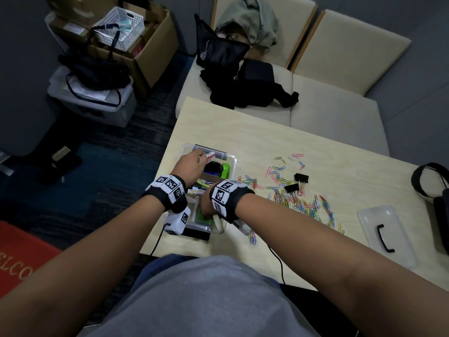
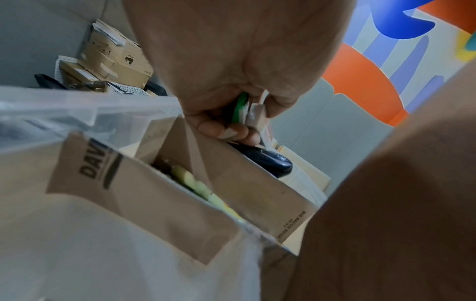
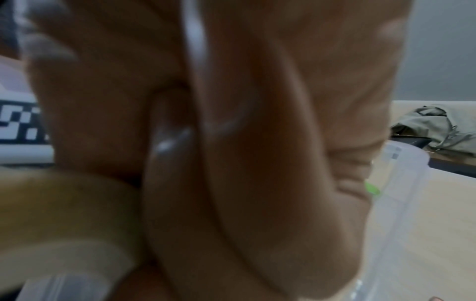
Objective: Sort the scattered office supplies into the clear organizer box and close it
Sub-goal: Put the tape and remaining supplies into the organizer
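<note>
The clear organizer box stands at the table's left end, split by brown cardboard dividers and holding markers, a black stapler and a green stapler. My left hand hovers over its far end and pinches a small red-and-white box together with a green-and-white item. My right hand reaches into the near end, fingers curled round a clear tape roll. Coloured paper clips and two black binder clips lie scattered to the right. The clear lid lies upside down further right.
A second, tan tape roll sits close under my right hand. A black bag lies at the table's right edge. Beyond the table is a cream sofa with dark bags. Cardboard boxes and a bin stand on the floor at left.
</note>
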Motion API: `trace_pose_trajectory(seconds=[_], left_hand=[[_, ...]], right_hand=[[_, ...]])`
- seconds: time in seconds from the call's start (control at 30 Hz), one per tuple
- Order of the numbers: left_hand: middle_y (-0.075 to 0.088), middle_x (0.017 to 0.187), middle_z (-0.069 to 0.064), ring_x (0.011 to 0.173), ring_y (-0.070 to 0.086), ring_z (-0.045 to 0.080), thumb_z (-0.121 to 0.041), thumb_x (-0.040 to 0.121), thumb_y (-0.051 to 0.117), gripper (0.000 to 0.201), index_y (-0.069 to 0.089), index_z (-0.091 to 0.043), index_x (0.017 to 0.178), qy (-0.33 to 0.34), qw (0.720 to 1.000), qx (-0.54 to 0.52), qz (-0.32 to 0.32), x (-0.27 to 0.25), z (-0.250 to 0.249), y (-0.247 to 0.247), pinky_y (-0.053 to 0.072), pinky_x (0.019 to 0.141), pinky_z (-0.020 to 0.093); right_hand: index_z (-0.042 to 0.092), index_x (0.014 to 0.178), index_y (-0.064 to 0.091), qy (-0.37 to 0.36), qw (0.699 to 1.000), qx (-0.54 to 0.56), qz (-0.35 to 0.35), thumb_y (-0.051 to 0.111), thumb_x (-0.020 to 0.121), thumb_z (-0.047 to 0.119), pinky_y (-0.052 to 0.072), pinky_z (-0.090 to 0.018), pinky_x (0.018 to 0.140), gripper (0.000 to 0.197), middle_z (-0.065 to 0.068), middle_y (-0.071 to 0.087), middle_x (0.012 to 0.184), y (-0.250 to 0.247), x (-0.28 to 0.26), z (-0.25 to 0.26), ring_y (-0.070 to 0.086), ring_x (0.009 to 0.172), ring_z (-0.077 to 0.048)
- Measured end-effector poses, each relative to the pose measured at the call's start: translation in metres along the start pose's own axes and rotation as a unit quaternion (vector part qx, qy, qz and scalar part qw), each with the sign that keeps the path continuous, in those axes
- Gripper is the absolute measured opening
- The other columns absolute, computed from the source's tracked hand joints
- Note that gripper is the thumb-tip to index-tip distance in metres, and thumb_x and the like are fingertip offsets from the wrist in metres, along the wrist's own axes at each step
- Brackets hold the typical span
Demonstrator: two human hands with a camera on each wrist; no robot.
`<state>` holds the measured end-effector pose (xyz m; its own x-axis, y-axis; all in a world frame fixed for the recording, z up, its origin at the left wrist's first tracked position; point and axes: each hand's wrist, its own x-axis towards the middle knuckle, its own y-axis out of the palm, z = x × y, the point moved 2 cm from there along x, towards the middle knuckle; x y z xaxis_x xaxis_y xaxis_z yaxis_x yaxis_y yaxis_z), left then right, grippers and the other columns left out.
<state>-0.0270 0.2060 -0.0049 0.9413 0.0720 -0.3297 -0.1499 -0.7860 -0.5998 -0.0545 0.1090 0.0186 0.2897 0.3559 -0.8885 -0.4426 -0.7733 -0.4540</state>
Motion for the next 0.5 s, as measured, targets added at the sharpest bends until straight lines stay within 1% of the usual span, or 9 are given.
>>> trace_pose_trajectory(seconds=[0.03, 0.1, 0.17, 0.2, 0.27, 0.3, 0.37, 0.43, 0.5], left_hand=[[0.064, 0.095, 0.021, 0.082, 0.058, 0.036, -0.024, 0.099, 0.035, 0.024, 0.053, -0.008, 0.101, -0.001, 1.000, 0.000, 0.001, 0.000, 0.000, 0.000, 0.042, 0.065, 0.035], [0.064, 0.094, 0.021, 0.080, 0.058, 0.036, -0.024, 0.099, 0.035, 0.024, 0.053, -0.009, 0.101, 0.001, 1.000, 0.002, 0.002, 0.000, 0.000, 0.000, 0.040, 0.063, 0.034], [0.063, 0.094, 0.020, 0.079, 0.057, 0.036, -0.025, 0.099, 0.035, 0.024, 0.053, -0.010, 0.100, 0.002, 1.000, 0.005, 0.002, 0.000, 0.001, 0.000, 0.038, 0.060, 0.033], [0.063, 0.094, 0.020, 0.079, 0.057, 0.036, -0.025, 0.099, 0.035, 0.023, 0.053, -0.010, 0.100, 0.002, 1.000, 0.005, 0.002, 0.000, 0.001, 0.000, 0.037, 0.060, 0.033], [0.063, 0.093, 0.020, 0.079, 0.057, 0.036, -0.025, 0.099, 0.035, 0.023, 0.053, -0.011, 0.100, 0.000, 1.000, 0.003, 0.001, 0.001, 0.001, 0.000, 0.037, 0.059, 0.032], [0.063, 0.093, 0.020, 0.079, 0.057, 0.036, -0.025, 0.098, 0.035, 0.023, 0.053, -0.012, 0.100, -0.001, 1.000, 0.002, 0.001, 0.001, 0.001, 0.001, 0.037, 0.059, 0.032], [0.064, 0.092, 0.019, 0.080, 0.057, 0.036, -0.024, 0.098, 0.035, 0.023, 0.053, -0.011, 0.099, -0.002, 1.000, 0.003, 0.000, 0.001, 0.001, 0.002, 0.038, 0.060, 0.033], [0.064, 0.091, 0.019, 0.080, 0.057, 0.036, -0.023, 0.098, 0.035, 0.022, 0.053, -0.010, 0.099, 0.001, 1.000, 0.008, -0.002, 0.001, 0.001, 0.002, 0.038, 0.061, 0.034], [0.064, 0.091, 0.020, 0.080, 0.057, 0.036, -0.023, 0.098, 0.035, 0.021, 0.053, -0.010, 0.098, 0.004, 1.000, 0.012, -0.005, 0.001, 0.001, 0.002, 0.037, 0.061, 0.034]], right_hand=[[0.021, 0.064, 0.041, -0.006, 1.000, -0.018, 0.003, 0.059, 0.093, 0.033, 0.041, -0.027, 0.058, 0.036, 0.001, 0.041, 0.065, 0.001, 0.005, -0.001, 0.043, 0.061, -0.022], [0.016, 0.080, 0.054, -0.034, 0.999, -0.020, 0.031, 0.051, 0.097, 0.030, 0.045, -0.032, 0.063, 0.022, -0.003, 0.054, 0.078, -0.003, -0.001, -0.001, 0.048, 0.065, -0.022], [0.010, 0.097, 0.057, -0.049, 0.996, 0.057, 0.038, 0.047, 0.100, 0.033, 0.046, -0.033, 0.073, 0.025, -0.003, 0.054, 0.084, -0.010, -0.015, -0.003, 0.050, 0.073, -0.022], [0.007, 0.103, 0.060, -0.057, 0.994, 0.086, 0.027, 0.049, 0.100, 0.036, 0.046, -0.032, 0.071, 0.031, -0.002, 0.054, 0.081, -0.012, -0.016, -0.007, 0.051, 0.072, -0.021], [0.003, 0.107, 0.065, -0.064, 0.991, 0.118, -0.006, 0.055, 0.098, 0.037, 0.044, -0.028, 0.061, 0.037, -0.001, 0.056, 0.075, -0.014, -0.024, -0.013, 0.053, 0.069, -0.020], [0.003, 0.107, 0.067, -0.068, 0.990, 0.122, -0.031, 0.057, 0.096, 0.035, 0.046, -0.029, 0.062, 0.036, -0.002, 0.059, 0.077, -0.012, -0.026, -0.015, 0.057, 0.073, -0.022], [0.007, 0.106, 0.071, -0.062, 0.984, 0.135, -0.095, 0.061, 0.094, 0.033, 0.051, -0.031, 0.071, 0.031, -0.006, 0.068, 0.089, -0.007, -0.027, -0.016, 0.062, 0.085, -0.024], [0.010, 0.105, 0.071, -0.042, 0.976, 0.140, -0.161, 0.060, 0.094, 0.029, 0.051, -0.032, 0.070, 0.024, -0.008, 0.069, 0.096, 0.001, -0.025, -0.014, 0.063, 0.088, -0.026], [0.011, 0.106, 0.067, -0.024, 0.970, 0.141, -0.196, 0.056, 0.094, 0.021, 0.047, -0.033, 0.067, 0.020, -0.010, 0.065, 0.099, 0.012, -0.023, -0.009, 0.061, 0.089, -0.029]])
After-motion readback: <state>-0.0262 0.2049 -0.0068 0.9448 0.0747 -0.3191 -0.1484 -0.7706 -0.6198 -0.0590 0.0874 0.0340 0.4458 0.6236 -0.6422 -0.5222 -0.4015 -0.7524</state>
